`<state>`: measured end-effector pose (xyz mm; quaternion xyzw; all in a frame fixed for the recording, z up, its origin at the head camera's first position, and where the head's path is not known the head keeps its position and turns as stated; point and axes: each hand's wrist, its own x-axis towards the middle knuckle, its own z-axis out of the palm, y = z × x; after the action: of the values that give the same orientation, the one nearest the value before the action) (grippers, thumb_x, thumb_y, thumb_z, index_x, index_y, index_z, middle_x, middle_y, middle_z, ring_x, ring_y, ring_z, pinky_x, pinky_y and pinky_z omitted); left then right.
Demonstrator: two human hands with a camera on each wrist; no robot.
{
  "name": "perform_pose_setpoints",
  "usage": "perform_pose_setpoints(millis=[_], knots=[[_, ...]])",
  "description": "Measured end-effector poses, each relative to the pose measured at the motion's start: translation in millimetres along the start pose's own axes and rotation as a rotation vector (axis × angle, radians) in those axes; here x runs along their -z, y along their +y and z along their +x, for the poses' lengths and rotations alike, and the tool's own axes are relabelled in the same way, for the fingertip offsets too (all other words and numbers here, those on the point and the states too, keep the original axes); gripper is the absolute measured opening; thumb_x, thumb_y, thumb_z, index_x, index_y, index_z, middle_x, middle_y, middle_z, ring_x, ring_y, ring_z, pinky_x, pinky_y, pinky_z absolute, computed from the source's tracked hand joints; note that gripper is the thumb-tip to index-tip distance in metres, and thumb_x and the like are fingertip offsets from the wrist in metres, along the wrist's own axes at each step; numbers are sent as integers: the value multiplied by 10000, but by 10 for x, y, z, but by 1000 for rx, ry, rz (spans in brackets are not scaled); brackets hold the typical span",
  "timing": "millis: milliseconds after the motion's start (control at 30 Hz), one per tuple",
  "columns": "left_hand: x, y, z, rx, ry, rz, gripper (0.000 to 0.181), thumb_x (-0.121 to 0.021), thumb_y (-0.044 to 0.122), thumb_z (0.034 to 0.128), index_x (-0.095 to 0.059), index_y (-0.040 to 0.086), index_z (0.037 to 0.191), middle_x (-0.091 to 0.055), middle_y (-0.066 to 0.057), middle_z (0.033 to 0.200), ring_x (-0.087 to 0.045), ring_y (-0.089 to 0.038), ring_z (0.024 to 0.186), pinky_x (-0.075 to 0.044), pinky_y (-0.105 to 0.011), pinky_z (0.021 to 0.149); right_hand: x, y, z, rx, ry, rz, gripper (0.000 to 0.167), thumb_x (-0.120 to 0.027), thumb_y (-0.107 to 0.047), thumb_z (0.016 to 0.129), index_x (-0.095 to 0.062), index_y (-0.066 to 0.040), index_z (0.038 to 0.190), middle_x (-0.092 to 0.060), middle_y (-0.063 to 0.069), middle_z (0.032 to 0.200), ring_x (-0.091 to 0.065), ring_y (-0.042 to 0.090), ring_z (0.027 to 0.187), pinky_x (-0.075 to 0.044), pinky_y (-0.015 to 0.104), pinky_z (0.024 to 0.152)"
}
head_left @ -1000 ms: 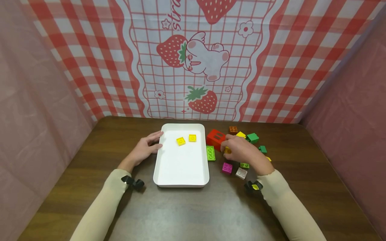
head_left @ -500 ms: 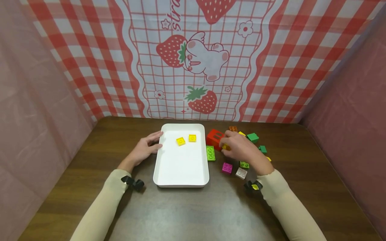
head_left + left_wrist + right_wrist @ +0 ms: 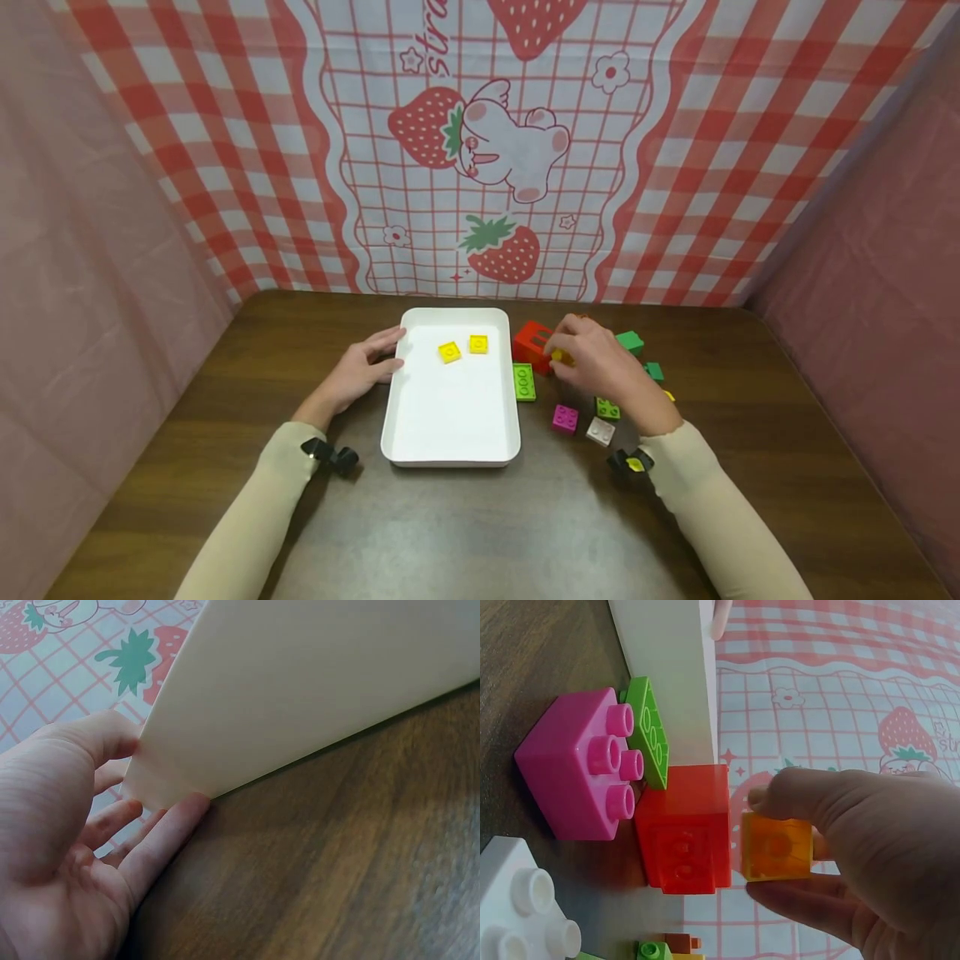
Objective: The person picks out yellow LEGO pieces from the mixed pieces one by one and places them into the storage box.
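- Block [image 3: 777, 847], orange-yellow, pinched between thumb and fingers of right hand [image 3: 591, 357], right of centre in head view.
- Left hand [image 3: 357, 372]: fingers loosely extended, touching left side of white tray [image 3: 452, 417].
- Red block [image 3: 690, 832] lower centre, right wrist view.

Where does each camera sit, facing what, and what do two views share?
Head: worn on the head, looking forward and down at the table and white tray; left hand, right hand and both sleeves show.
Left wrist: worn there, looking along the left hand at the white tray's outer wall; only that hand shows.
Right wrist: worn there, looking at the right hand holding the yellow-orange brick; a fingertip, probably the left hand's, shows up top.
Head and right wrist share the red brick and magenta brick.
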<state>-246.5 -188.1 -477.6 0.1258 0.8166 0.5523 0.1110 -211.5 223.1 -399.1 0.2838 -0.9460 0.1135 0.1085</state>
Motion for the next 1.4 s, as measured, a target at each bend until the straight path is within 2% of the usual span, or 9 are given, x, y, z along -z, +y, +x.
perform_pose_setpoints(millis=[233, 600, 800, 1000, 1167, 1400], knots=[[-1, 7, -5, -5, -1, -9, 651, -692, 135, 1127, -436, 59, 1721, -298, -197, 1869, -397, -480, 1677, -680, -305, 1037, -1, -7, 3, 10, 99, 2, 177, -900, -56, 935, -872, -49, 1109, -730, 157, 1155, -675, 314, 1015, -681, 463, 859], [4, 21, -4, -7, -5, -23, 639, -676, 108, 1131, -434, 47, 1719, -290, -204, 1870, -392, -482, 1679, -672, -249, 1012, 33, -30, 16, 7, 175, 3, 184, -897, -68, 943, -866, -44, 1124, -721, 174, 1175, -670, 339, 1037, -685, 468, 853], [9, 4, 10, -6, -1, -26, 639, -679, 102, 1128, -438, 48, 1718, -295, -195, 1871, -391, -474, 1683, -649, -181, 980, 29, -23, 15, -8, 164, 5, 194, -896, -69, 947, -866, -44, 1137, -716, 172, 1178, -667, 335, 1030, -686, 466, 853], [2, 5, 16, -16, 0, -30, 641, -683, 93, 1124, -439, 40, 1714, -297, -205, 1868, -392, -485, 1679, -649, -179, 971, 20, -16, 9, -11, 153, 0, 199, -902, -69, 942, -869, -38, 1136, -723, 181, 1183, -668, 337, 1028, -689, 466, 855], [-4, 8, 9, -19, 4, -30, 641, -684, 80, 1121, -440, 34, 1712, -296, -211, 1866, -403, -487, 1671, -624, -132, 918, 12, -15, 7, -16, 144, 1, 204, -899, -67, 946, -868, -37, 1145, -722, 182, 1190, -667, 337, 1033, -689, 470, 864], [-5, -4, 10, -15, 1, -32, 644, -684, 92, 1123, -437, 45, 1716, -299, -203, 1867, -422, -484, 1658, -657, -185, 965, 26, -11, 16, -16, 157, -2, 190, -901, -63, 936, -871, -39, 1122, -724, 186, 1173, -681, 349, 1038, -701, 496, 875]])
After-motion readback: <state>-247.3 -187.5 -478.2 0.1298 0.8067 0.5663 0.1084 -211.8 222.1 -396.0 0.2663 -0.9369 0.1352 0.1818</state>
